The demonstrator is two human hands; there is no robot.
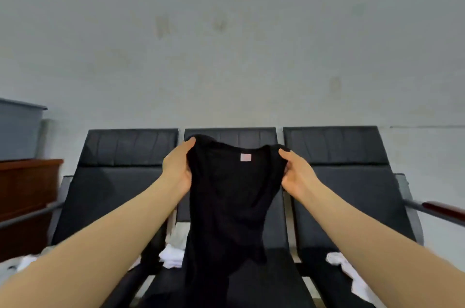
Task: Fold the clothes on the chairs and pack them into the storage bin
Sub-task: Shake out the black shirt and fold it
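1. A black top (227, 197) hangs in the air in front of the middle chair (274, 207) of a row of three dark chairs joined side by side against a pale wall (226, 43).
2. The left hand (177, 168) is closed on the top's left shoulder, thumb over the front of the cloth and fingers behind it.
3. The right hand (297, 174) is closed on the right shoulder in the same way, thumb on the front.
4. The neckline sags between the two hands, and a small pale label (245, 157) shows just under it.
5. The lower part of the top trails down onto the middle seat, bunched and twisted.
6. A white garment (172, 256) lies on the seats near the gap between the left chair (113, 194) and the middle one.
7. Another white garment (352, 275) lies on the right chair (352, 194).
8. A grey bin (18, 129) stands on a brown wooden cabinet (27, 187) at the far left, well apart from the hands.
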